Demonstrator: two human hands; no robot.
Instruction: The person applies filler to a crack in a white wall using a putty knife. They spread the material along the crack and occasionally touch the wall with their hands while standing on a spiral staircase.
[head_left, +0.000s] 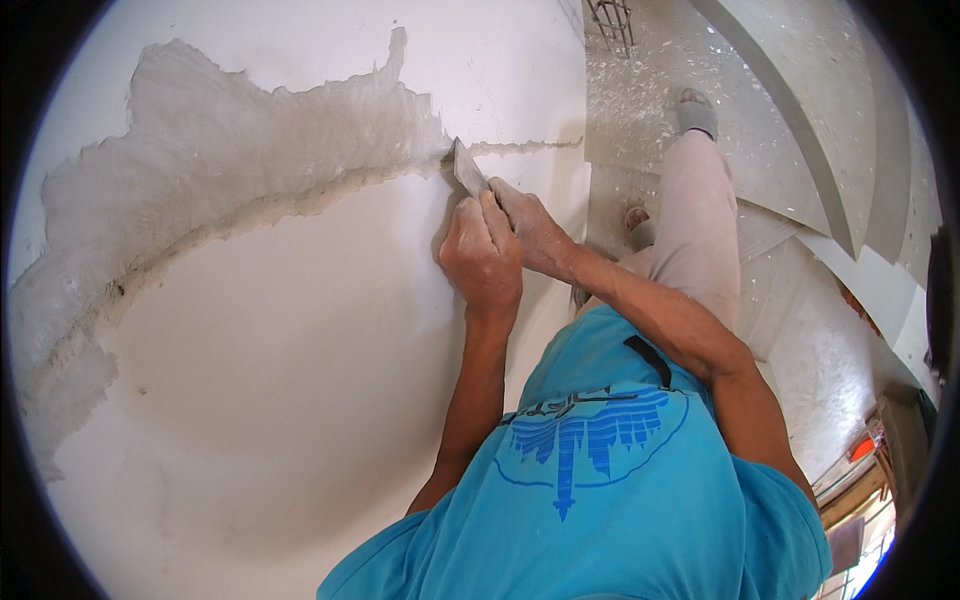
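At ten o'clock in my head view, a rough grey patch [250, 120] breaks the white wall [280, 340]. Near twelve, I see the scraper [468, 172], tip at the patch's edge, left hand [482, 252] and right hand [535, 232] closed around it, fingers pressed together. White flecks [636, 78] speckle the floor [740, 125] at one.

Metal blade [467, 170] partly hidden by fingers [497, 222], rods [613, 24] cut off above, orange object [861, 448] unclear

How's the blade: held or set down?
Held: left hand and right hand close around the near end of the blade, its tip jutting beyond them.
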